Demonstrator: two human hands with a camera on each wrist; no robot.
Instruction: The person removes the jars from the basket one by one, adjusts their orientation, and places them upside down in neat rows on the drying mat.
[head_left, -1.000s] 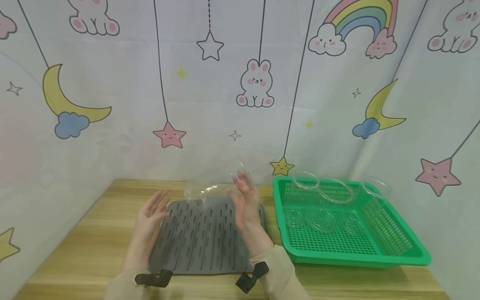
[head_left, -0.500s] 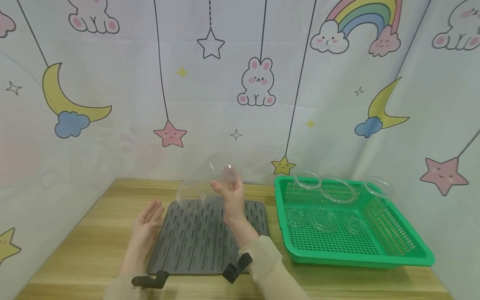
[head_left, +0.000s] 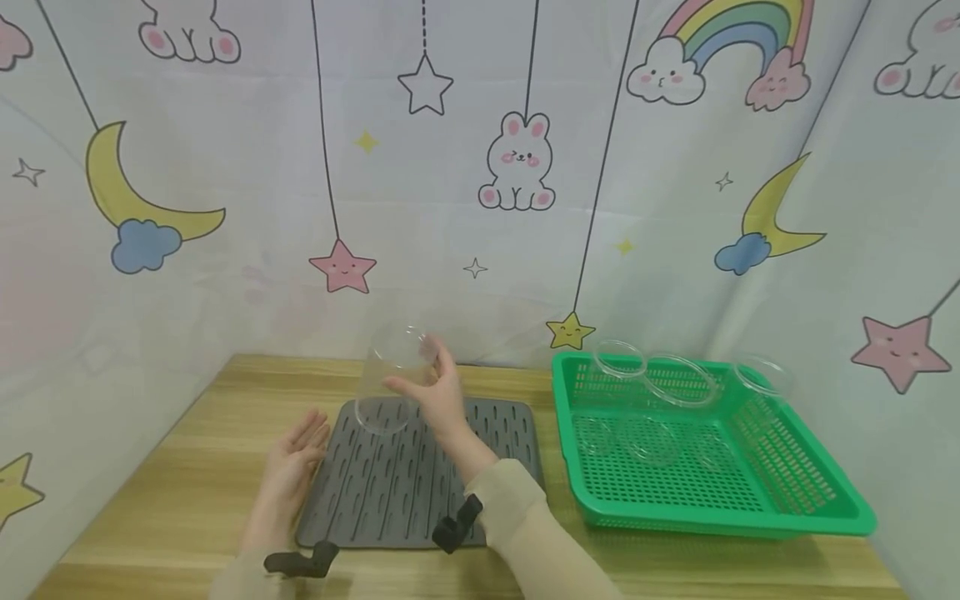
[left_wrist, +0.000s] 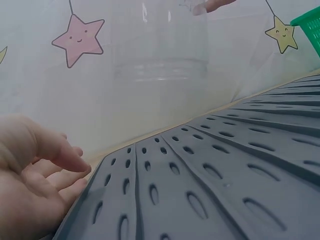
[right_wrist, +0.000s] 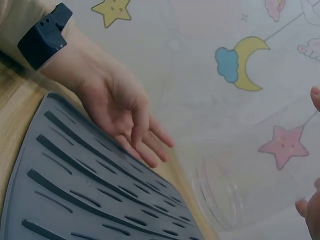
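Note:
A clear see-through cup hangs over the back left part of the grey slotted drying mat. My right hand grips its right side, thumb in front and fingers behind. In the left wrist view the lower end of the cup shows ringed edges, apart from the mat. My left hand rests low beside the mat's left edge, palm turned inward and fingers loosely extended, holding nothing. The right wrist view shows this left hand beyond the mat, with right fingertips at the frame's edge.
A green perforated plastic basket stands right of the mat, holding several clear cups with their rims near or above its back edge. The wooden table ends at a white cartoon-printed curtain.
My right hand has carried the cup leftward, and the cup has swung from lying slanted to nearly upright. My left hand has dropped slightly, staying beside the mat.

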